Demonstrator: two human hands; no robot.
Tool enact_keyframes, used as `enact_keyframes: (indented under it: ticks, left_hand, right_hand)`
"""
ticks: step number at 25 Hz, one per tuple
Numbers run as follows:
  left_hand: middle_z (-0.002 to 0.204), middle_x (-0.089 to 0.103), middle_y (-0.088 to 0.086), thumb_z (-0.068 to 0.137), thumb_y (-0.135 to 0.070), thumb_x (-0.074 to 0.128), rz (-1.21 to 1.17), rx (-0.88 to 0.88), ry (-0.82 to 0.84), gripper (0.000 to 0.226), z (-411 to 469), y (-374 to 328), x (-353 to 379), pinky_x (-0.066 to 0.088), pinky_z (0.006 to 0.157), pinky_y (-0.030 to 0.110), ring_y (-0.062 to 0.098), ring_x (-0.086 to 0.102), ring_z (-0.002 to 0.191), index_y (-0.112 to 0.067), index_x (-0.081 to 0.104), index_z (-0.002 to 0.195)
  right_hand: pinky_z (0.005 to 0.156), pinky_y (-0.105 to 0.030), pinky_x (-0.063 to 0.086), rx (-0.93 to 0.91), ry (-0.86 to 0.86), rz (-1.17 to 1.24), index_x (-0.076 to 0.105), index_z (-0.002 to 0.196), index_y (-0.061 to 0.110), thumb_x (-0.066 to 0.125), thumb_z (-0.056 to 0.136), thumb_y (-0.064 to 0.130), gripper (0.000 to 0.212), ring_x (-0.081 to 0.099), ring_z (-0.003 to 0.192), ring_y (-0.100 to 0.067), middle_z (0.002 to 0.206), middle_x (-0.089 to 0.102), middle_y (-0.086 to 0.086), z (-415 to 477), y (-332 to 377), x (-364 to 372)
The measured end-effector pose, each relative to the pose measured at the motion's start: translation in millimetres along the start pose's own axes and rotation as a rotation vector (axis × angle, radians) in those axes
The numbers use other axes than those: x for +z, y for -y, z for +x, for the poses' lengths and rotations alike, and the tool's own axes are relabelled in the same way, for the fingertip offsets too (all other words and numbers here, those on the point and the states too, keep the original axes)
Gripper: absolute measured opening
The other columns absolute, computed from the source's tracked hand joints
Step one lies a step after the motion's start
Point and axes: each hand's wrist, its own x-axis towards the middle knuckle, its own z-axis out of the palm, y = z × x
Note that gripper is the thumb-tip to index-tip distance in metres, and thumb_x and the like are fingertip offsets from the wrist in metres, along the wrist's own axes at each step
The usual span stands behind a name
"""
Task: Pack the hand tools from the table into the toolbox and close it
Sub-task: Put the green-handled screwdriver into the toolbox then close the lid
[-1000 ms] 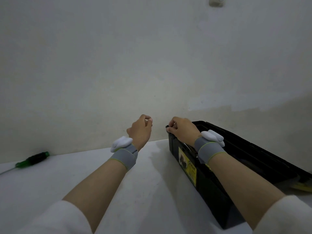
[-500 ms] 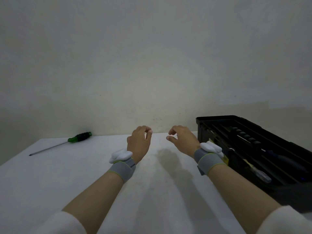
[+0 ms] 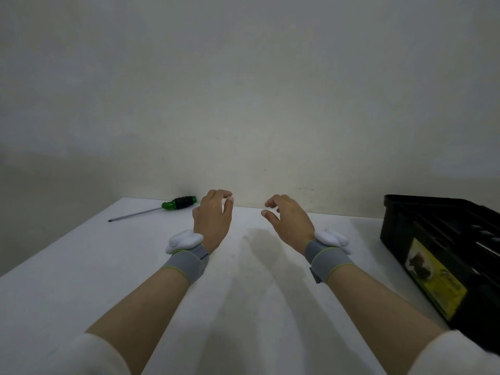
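A screwdriver point(image 3: 167, 206) with a green and black handle lies on the white table point(image 3: 81, 266) near the far left corner, its shaft pointing left. My left hand point(image 3: 212, 220) hovers just right of the handle, fingers loosely curled, holding nothing. My right hand point(image 3: 288, 221) hangs over the middle of the table, also loosely curled and empty. The black toolbox point(image 3: 422, 239) stands open at the right edge of the view, with a yellow label on its side and tools dimly visible inside.
A plain pale wall point(image 3: 243, 104) rises directly behind the table's far edge. The table's left edge runs diagonally from the far corner toward me. Both wrists carry grey bands with white sensors.
My right hand has let go of the toolbox rim. My view has swung left, so the toolbox sits at the right edge and the screwdriver lies close to my left hand.
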Motion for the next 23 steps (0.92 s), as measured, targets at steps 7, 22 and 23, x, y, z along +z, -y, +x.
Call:
enact_keyframes:
  ticks: [7, 22, 23]
  left_hand:
    - [0.118, 0.061, 0.005, 0.096, -0.020, 0.044, 0.090, -0.105, -0.105, 0.024, 22, 85, -31, 0.038, 0.091, 0.039, 0.026, 0.054, 0.110, -0.013, 0.060, 0.112]
    - [0.133, 0.051, 0.001, 0.095, -0.026, 0.045, 0.279, -0.202, -0.010, 0.031, 67, 213, -21, 0.026, 0.103, 0.040, 0.021, 0.040, 0.128, -0.020, 0.051, 0.125]
    - [0.133, 0.050, 0.001, 0.095, -0.027, 0.045, 0.300, -0.193, 0.007, 0.032, 72, 216, -19, 0.026, 0.103, 0.040, 0.021, 0.039, 0.128, -0.020, 0.050, 0.126]
  right_hand:
    - [0.084, -0.031, 0.043, -0.065, 0.051, 0.103, 0.056, 0.114, 0.014, 0.050, 0.093, 0.030, 0.026, 0.051, 0.111, -0.019, 0.120, 0.057, -0.002, 42, 46, 88]
    - [0.091, -0.025, 0.039, -0.046, 0.122, 0.297, 0.060, 0.117, 0.018, 0.060, 0.088, 0.026, 0.030, 0.050, 0.114, -0.020, 0.123, 0.058, -0.002, 101, 64, 226]
    - [0.092, -0.021, 0.036, -0.049, 0.119, 0.294, 0.060, 0.117, 0.017, 0.060, 0.088, 0.026, 0.031, 0.049, 0.116, -0.020, 0.124, 0.057, -0.003, 108, 63, 231]
